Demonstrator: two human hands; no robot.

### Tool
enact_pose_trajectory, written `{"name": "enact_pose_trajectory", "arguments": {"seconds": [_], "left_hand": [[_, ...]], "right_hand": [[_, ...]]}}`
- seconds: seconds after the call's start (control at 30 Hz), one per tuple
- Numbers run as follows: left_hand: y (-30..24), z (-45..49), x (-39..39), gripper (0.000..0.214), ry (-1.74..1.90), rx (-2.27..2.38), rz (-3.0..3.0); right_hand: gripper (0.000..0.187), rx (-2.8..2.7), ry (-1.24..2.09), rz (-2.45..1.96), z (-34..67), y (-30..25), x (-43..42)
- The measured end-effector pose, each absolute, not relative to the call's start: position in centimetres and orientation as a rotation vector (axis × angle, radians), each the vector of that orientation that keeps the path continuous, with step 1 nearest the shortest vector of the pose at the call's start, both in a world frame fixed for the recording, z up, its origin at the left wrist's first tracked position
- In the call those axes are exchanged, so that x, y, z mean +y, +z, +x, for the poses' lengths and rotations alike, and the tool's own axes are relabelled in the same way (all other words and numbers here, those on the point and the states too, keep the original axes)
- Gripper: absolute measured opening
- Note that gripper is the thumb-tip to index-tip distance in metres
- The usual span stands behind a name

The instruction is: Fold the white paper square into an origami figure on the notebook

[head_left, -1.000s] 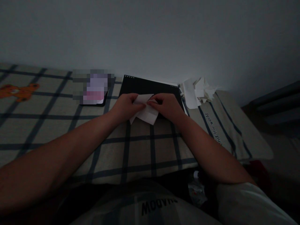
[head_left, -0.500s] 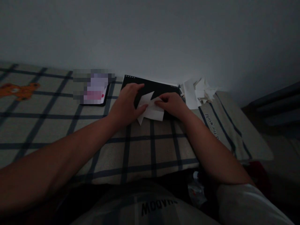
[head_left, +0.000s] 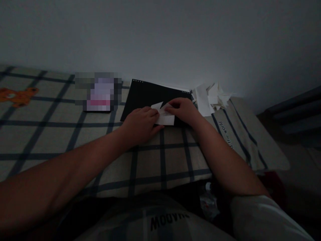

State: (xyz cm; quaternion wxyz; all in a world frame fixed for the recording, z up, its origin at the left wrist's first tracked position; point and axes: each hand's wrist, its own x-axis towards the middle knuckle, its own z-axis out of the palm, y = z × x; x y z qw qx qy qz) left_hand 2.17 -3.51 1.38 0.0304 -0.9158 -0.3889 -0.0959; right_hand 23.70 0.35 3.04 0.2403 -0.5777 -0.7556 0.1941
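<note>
A piece of white folded paper (head_left: 167, 119) lies on the black notebook (head_left: 142, 95), near its front edge. My right hand (head_left: 184, 108) pinches the paper's upper right flap between thumb and fingers. From the left, my left hand (head_left: 141, 124) is closed over the paper's left part, fingers bent on top and thumb stretched along the near side. Those fingers hide the paper's left end. One pointed corner of it sticks up between the two hands.
A tablet or phone (head_left: 100, 97) with a blurred, lit screen lies to the left. Torn white paper scraps (head_left: 213, 97) are heaped right of the notebook. A checked cloth (head_left: 147, 160) covers the surface, with an orange figure (head_left: 18, 96) far left. The wall (head_left: 160, 40) rises behind.
My left hand has come down and toward me, from spread fingers above the paper to covering its left part. The right hand keeps its pinch in nearly the same place.
</note>
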Motion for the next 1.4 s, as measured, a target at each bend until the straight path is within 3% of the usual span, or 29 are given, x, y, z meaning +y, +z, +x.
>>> {"name": "enact_pose_trajectory", "arguments": {"seconds": [0.17,0.27,0.53,0.97,1.4], "left_hand": [[1.4,2.4,-3.9,0.054,-0.258,-1.186,-2.832],[1.3,2.5,-4.1,0.051,-0.259,-1.196,-2.844],[1.2,3.0,-4.7,0.057,-0.257,-1.271,-2.763],[0.5,3.0,-4.8,0.067,-0.355,-1.308,-2.74],[1.3,2.9,-5.2,0.076,-0.228,-1.301,-2.79]], "right_hand": [[0.022,-2.2,0.084,-1.368,23.7,5.3,-1.7],[0.029,-2.564,0.056,-1.207,22.7,6.3,-3.7],[0.027,-2.858,-0.332,-1.364,21.0,4.7,-5.4],[0.042,-2.802,-0.368,-1.353,20.6,3.6,-5.5],[0.041,-2.834,-0.252,-1.358,21.1,2.9,-4.1]]}}
